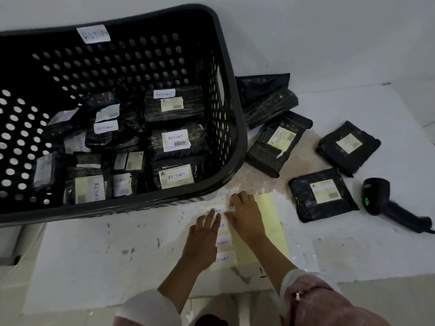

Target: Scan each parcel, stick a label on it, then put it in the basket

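A parcel returns-sorting station: a dark perforated basket (231, 128) tagged "RETURN" holds black labelled parcels (175, 103), more parcels (322, 195) lie right of it, a barcode scanner (386, 203) far right.

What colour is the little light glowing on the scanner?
Green, on the scanner head; clearest in the head view.

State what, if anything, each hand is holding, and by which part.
Both the left hand and the right hand touch the label sheet near its top labels; whether either pinches a label cannot be told.
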